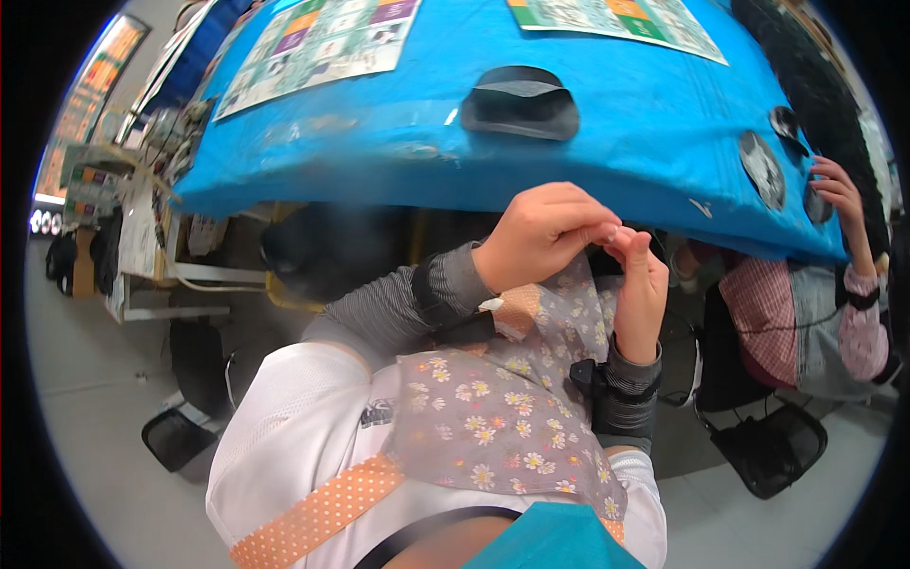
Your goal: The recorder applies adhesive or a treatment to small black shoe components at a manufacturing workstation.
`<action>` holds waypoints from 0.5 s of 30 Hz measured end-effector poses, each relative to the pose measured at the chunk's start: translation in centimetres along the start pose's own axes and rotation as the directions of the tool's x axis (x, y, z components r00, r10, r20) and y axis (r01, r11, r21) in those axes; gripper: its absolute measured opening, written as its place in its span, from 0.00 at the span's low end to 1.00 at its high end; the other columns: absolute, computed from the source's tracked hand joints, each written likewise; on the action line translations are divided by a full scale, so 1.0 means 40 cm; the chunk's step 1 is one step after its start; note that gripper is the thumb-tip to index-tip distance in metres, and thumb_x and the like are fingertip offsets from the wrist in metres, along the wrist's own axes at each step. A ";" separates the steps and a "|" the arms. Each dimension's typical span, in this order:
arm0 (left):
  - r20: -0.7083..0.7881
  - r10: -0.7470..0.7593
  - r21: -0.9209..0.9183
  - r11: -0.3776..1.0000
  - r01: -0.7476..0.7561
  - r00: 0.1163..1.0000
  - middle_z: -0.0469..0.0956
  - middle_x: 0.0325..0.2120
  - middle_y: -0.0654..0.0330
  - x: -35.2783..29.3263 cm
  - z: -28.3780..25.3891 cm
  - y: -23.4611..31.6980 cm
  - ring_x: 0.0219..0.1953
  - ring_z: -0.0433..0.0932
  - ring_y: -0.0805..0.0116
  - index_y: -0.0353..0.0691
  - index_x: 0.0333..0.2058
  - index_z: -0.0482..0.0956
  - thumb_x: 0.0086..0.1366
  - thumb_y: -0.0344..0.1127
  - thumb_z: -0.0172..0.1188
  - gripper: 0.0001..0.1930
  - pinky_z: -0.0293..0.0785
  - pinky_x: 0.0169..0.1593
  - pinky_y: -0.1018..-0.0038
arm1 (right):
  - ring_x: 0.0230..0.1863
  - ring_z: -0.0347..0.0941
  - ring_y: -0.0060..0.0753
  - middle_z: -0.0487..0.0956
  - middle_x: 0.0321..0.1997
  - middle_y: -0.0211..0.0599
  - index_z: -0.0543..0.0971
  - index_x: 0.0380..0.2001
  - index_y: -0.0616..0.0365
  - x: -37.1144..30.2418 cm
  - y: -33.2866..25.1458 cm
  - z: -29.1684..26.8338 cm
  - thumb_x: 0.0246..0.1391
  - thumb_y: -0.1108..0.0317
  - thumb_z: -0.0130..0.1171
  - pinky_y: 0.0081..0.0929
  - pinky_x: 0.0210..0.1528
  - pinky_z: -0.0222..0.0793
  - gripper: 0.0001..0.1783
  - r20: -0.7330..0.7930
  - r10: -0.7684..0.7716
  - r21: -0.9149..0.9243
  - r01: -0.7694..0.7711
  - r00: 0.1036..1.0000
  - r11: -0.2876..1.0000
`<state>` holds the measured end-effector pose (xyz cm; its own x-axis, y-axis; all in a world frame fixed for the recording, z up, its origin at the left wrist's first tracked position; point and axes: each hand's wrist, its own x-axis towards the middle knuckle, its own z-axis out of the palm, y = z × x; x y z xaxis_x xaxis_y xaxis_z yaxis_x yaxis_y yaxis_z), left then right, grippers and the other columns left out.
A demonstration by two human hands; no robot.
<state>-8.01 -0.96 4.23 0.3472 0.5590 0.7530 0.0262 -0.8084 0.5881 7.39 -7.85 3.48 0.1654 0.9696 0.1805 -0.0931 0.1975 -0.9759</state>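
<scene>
Fabric (493, 417) hangs pinched between left hand (540, 232) and right hand (640, 284) below the blue table's near edge (398, 152); loosened fingertips could drop it.

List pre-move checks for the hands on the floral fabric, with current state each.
1. Left hand pinching the top edge of the grey floral fabric: ok.
2. Right hand raised beside it, fingertips meeting the left's: ok.
3. Needle or thread between the fingertips: cannot tell, too small.
4. Fabric draped over the lap, orange dotted strap hanging free: ok.
5. Blue table edge just beyond the hands, not touching them: ok.
6. Co-worker's hand at the right table edge, apart from the work: ok.
</scene>
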 end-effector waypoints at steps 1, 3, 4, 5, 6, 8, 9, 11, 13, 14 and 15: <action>0.009 -0.028 0.034 0.999 0.028 1.000 0.82 0.31 0.56 0.008 -0.007 -0.002 0.33 0.80 0.62 0.34 0.34 0.83 0.57 0.23 0.65 0.05 0.75 0.37 0.72 | 0.37 0.72 0.19 0.80 0.34 0.33 0.80 0.38 0.71 0.000 -0.005 0.003 0.70 0.55 0.44 0.18 0.44 0.66 0.26 -0.049 -0.070 -0.086 0.066 0.996 0.994; -0.087 -0.149 0.062 0.986 0.155 0.985 0.82 0.32 0.57 0.014 -0.048 -0.015 0.32 0.78 0.69 0.34 0.33 0.81 0.63 0.26 0.61 0.03 0.74 0.37 0.75 | 0.41 0.75 0.24 0.82 0.36 0.38 0.81 0.39 0.71 0.007 -0.002 -0.021 0.69 0.57 0.47 0.23 0.50 0.68 0.24 -0.017 -0.073 -0.123 0.070 0.997 0.990; -0.161 -0.217 0.029 0.974 0.225 0.963 0.81 0.32 0.59 0.015 -0.070 -0.020 0.33 0.77 0.72 0.34 0.36 0.82 0.65 0.28 0.59 0.05 0.73 0.38 0.76 | 0.41 0.75 0.24 0.82 0.36 0.37 0.81 0.38 0.71 0.013 0.002 -0.031 0.68 0.59 0.50 0.22 0.49 0.68 0.21 -0.008 -0.051 -0.153 0.049 0.999 0.987; -0.225 -0.286 -0.012 0.957 0.291 0.931 0.81 0.32 0.61 0.014 -0.095 -0.023 0.33 0.76 0.75 0.34 0.38 0.82 0.68 0.29 0.57 0.07 0.72 0.40 0.78 | 0.41 0.74 0.23 0.82 0.36 0.37 0.81 0.37 0.71 0.020 0.010 -0.045 0.67 0.61 0.52 0.21 0.47 0.68 0.19 -0.007 -0.030 -0.183 0.028 1.000 0.983; -0.238 -0.353 -0.061 0.935 0.349 0.905 0.80 0.32 0.63 0.007 -0.118 -0.031 0.34 0.75 0.76 0.33 0.42 0.81 0.70 0.31 0.55 0.09 0.72 0.41 0.79 | 0.41 0.74 0.22 0.82 0.36 0.37 0.81 0.36 0.71 0.037 0.031 -0.074 0.64 0.65 0.57 0.20 0.46 0.68 0.15 -0.051 0.013 -0.252 -0.026 0.999 0.968; -0.232 -0.410 -0.059 0.911 0.408 0.882 0.79 0.33 0.64 -0.009 -0.142 -0.033 0.35 0.74 0.78 0.33 0.48 0.80 0.72 0.34 0.52 0.13 0.71 0.43 0.80 | 0.39 0.73 0.20 0.81 0.36 0.34 0.80 0.36 0.69 0.083 0.077 -0.128 0.62 0.66 0.58 0.18 0.44 0.67 0.13 -0.278 -0.087 -0.157 0.044 0.957 0.987; -0.217 -0.396 -0.006 0.915 0.404 0.892 0.78 0.33 0.64 -0.015 -0.139 -0.029 0.35 0.75 0.78 0.33 0.50 0.79 0.73 0.35 0.52 0.15 0.71 0.43 0.80 | 0.39 0.72 0.20 0.80 0.37 0.32 0.79 0.38 0.68 0.114 0.134 -0.174 0.62 0.67 0.58 0.18 0.44 0.66 0.12 -0.407 -0.155 -0.081 0.133 0.900 0.988; -0.124 -0.430 -0.115 0.901 0.417 0.894 0.79 0.34 0.64 -0.031 -0.116 -0.028 0.36 0.75 0.78 0.33 0.51 0.78 0.73 0.36 0.52 0.15 0.72 0.44 0.80 | 0.41 0.71 0.20 0.78 0.41 0.31 0.76 0.45 0.65 0.162 0.219 -0.261 0.61 0.69 0.58 0.18 0.45 0.66 0.12 -0.717 -0.168 -0.077 0.163 0.677 0.984; -0.049 -0.458 -0.201 0.875 0.440 0.888 0.79 0.35 0.63 -0.046 -0.089 -0.029 0.37 0.75 0.78 0.33 0.52 0.78 0.73 0.36 0.52 0.15 0.72 0.44 0.80 | 0.43 0.70 0.20 0.77 0.44 0.32 0.73 0.49 0.65 0.189 0.245 -0.305 0.61 0.70 0.59 0.18 0.46 0.66 0.16 -0.784 -0.163 -0.096 0.142 0.599 0.985; 0.020 -0.513 -0.273 0.823 0.498 0.858 0.80 0.36 0.63 -0.050 -0.072 -0.027 0.38 0.76 0.78 0.34 0.52 0.77 0.72 0.36 0.52 0.16 0.73 0.45 0.79 | 0.43 0.71 0.19 0.77 0.44 0.30 0.74 0.49 0.62 0.195 0.245 -0.316 0.61 0.68 0.59 0.19 0.46 0.65 0.15 -0.744 -0.120 -0.011 0.167 0.657 0.986; 0.091 -0.561 -0.333 0.761 0.556 0.823 0.80 0.37 0.62 -0.053 -0.057 -0.026 0.39 0.76 0.77 0.34 0.53 0.77 0.72 0.36 0.53 0.16 0.73 0.46 0.79 | 0.43 0.72 0.19 0.78 0.43 0.27 0.75 0.48 0.60 0.202 0.247 -0.323 0.61 0.66 0.60 0.19 0.46 0.65 0.15 -0.694 -0.079 0.078 0.184 0.716 0.980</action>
<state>-10.92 -0.88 2.68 0.3567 0.8966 0.2625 -0.0993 -0.2430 0.9649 20.48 0.05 -6.31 0.8072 0.5778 0.1207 -0.1378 0.3833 -0.9133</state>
